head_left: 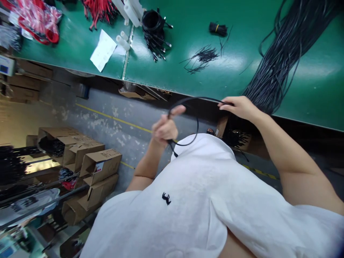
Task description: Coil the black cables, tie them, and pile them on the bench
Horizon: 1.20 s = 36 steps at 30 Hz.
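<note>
A thin black cable [200, 98] runs between my two hands in front of my white shirt, with a loop hanging below my left hand. My left hand [165, 128] is closed around the cable, its index finger extended and somewhat blurred. A short cable end with a dark connector [175, 154] hangs beneath that hand. Near the table edge, my right hand [240, 107] pinches the cable's other stretch between thumb and fingers. Just beyond it, a large bundle of long black cables [285, 57] lies on the green table [182, 21] and droops over its edge.
On the table lie loose black ties [205, 55], a yellow-banded black bundle [218, 29], a coil of black cables [153, 32], white paper [103, 52] and red wires [100, 10]. Cardboard boxes [100, 166] stand on the left; another box [221, 127] sits under the table.
</note>
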Tool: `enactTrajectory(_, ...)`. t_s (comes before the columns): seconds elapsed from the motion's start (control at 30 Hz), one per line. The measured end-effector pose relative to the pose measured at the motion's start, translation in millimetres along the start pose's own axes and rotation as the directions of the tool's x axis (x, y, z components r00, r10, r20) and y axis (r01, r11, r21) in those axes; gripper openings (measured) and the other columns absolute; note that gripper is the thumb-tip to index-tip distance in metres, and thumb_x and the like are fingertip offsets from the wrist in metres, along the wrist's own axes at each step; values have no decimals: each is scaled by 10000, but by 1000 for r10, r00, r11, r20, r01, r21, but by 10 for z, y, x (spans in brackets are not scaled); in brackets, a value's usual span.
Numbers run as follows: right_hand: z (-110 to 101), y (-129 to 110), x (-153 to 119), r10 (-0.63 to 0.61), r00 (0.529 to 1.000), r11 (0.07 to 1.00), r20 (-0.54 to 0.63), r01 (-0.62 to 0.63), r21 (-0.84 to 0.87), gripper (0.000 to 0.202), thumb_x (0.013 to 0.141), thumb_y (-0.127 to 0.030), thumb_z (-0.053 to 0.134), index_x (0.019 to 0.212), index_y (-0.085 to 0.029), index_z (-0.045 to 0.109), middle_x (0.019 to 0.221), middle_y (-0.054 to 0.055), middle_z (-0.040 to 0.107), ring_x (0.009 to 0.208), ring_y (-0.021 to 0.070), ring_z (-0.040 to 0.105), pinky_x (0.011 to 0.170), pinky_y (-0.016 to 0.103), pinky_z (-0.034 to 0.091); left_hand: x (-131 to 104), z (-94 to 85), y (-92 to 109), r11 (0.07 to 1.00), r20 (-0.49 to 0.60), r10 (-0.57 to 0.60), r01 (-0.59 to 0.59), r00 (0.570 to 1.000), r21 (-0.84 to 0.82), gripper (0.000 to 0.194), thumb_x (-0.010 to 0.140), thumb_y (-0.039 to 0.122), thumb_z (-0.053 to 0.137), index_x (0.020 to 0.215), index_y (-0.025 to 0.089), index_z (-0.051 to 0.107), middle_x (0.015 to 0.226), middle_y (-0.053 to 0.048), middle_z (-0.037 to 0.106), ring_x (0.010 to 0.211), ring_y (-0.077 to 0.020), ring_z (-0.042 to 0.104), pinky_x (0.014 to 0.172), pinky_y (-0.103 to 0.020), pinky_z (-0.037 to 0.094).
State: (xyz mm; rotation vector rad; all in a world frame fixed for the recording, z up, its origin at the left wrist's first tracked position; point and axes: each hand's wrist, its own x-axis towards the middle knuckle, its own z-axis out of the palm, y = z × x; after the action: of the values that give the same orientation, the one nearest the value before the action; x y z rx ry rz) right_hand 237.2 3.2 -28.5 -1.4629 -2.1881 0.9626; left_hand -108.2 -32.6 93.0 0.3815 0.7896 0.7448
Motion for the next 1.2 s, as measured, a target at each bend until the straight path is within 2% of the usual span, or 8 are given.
enactTrajectory(0.1,18,481,-453,132,989,990,-64,-135,-51,426,939,-578,462,954,-216,685,919,83,738,788,225,660,667,315,440,-190,-106,442,977,-127,181,-193,975,-88,400,1074,271,268,1399,285,502,377,139,343,222,-32,163,278,-149,154)
enactTrajectory(0.17,51,536,-702,97,995,974,-1,-95,-204,439,946,-578,459,980,-203,685,956,125,736,746,238,651,614,325,402,-139,-123,484,971,-148,202,-218,968,-101,414,1079,262,232,1408,298,481,471,134,496,229,-6,156,283,-140,164)
enactTrajectory(0.27,115,78,-844,-78,985,918,152,131,-375,428,985,-521,404,949,-205,691,863,105,727,643,210,615,546,306,301,223,-80,160,994,-117,111,-109,987,24,378,1066,327,292,1327,237,550,649,61,656,288,3,332,330,-128,256)
enactTrajectory(0.43,26,-984,-467,-338,912,886,231,391,-248,499,1025,-473,304,798,-205,658,714,54,674,637,154,586,569,279,272,643,81,-540,935,77,-112,79,991,347,359,901,421,653,1114,134,628,896,-85,741,739,-120,691,657,-196,514)
enactTrajectory(0.6,-337,-755,-229,-325,938,926,118,341,-160,485,1013,-502,310,843,-212,660,825,59,693,737,170,598,698,298,358,477,73,-496,878,279,-324,178,904,445,425,879,475,656,1026,77,689,464,54,481,349,-43,356,392,-182,292)
enactTrajectory(0.73,-468,-486,-248,-249,966,949,63,257,-184,473,1006,-517,328,870,-239,686,817,43,690,799,191,594,804,346,341,471,-14,-366,888,215,-342,240,915,392,407,887,433,635,1046,64,702,441,47,457,320,-48,312,353,-185,227)
enactTrajectory(1.07,-286,-692,170,-355,933,925,55,359,-120,446,1015,-488,361,932,-224,711,834,25,679,805,167,570,765,302,300,516,174,-344,905,62,-411,400,909,143,590,1048,389,237,803,116,699,335,106,158,219,-29,27,269,-156,83)
enactTrajectory(1.2,-293,-742,101,-398,916,912,49,400,-90,458,1021,-494,347,917,-222,701,819,19,676,788,158,561,779,304,313,510,239,-353,908,15,-409,405,913,104,576,1047,419,238,865,119,694,367,89,263,209,-27,73,259,-159,75)
